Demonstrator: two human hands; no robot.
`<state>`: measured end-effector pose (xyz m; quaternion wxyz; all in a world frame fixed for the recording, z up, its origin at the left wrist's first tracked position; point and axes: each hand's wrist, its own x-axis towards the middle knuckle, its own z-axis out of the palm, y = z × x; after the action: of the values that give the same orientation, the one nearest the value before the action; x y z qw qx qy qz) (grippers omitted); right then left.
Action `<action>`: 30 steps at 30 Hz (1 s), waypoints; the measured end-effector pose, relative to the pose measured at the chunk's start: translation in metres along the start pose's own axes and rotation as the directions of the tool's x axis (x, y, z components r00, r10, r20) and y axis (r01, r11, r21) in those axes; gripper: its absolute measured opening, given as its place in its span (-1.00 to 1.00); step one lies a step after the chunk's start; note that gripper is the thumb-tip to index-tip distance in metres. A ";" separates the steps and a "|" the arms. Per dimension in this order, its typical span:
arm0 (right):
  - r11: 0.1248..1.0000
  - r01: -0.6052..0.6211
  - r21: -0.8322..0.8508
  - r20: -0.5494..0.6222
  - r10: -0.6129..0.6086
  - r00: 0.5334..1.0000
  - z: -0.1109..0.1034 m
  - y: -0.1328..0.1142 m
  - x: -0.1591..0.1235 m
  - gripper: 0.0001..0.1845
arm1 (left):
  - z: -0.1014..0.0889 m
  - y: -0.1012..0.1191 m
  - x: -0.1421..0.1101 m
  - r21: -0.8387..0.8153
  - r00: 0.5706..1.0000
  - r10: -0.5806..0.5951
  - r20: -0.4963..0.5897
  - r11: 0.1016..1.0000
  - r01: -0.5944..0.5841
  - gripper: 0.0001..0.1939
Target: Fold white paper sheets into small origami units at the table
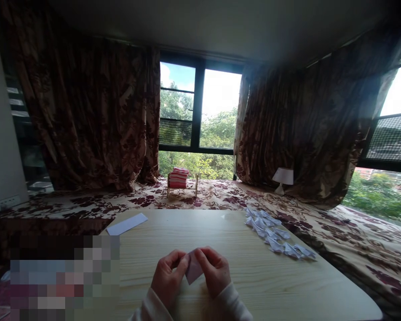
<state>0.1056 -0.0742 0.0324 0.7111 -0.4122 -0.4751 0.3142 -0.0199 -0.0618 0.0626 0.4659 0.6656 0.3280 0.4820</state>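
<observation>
Between my two hands, above the near part of the wooden table [160,232], is a small folded piece of white paper [194,269], one corner pointing down. My left hand [169,273] pinches its left edge between thumb and fingers. On the opposite edge my right hand [214,269] has its thumb pressed on the paper, with the fingers curled behind. At the table's right side lie several folded paper pieces [265,229] in a loose cluster. A flat stack of white paper [127,224] rests at the far left corner.
Beyond the table, a ledge with a floral cover [217,196] runs under the windows. On it stand a small rack [196,185] with folded red-and-white striped cloth [178,177] and a white lamp [283,177]. Dark patterned curtains [96,120] hang on both sides. A blurred patch covers the lower left.
</observation>
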 end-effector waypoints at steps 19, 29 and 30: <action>0.993 -0.052 -0.107 0.002 0.053 0.999 0.002 -0.007 0.000 -0.48 | -0.007 -0.005 0.005 -0.046 0.988 -0.057 -0.146 0.998 0.051 -0.74; 0.964 0.094 -0.247 0.144 -0.059 0.988 0.007 -0.017 -0.010 -0.66 | 0.000 0.002 0.002 -0.175 0.993 -0.058 -0.104 0.984 0.039 -0.69; 0.970 0.076 -0.229 0.144 -0.043 0.989 0.008 -0.016 -0.011 -0.66 | -0.001 0.001 0.002 -0.178 0.992 -0.058 -0.110 0.983 0.037 -0.69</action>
<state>0.0951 -0.0879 0.0436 0.6321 -0.4559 -0.5691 0.2623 -0.0202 -0.0596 0.0646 0.5144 0.5852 0.3264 0.5352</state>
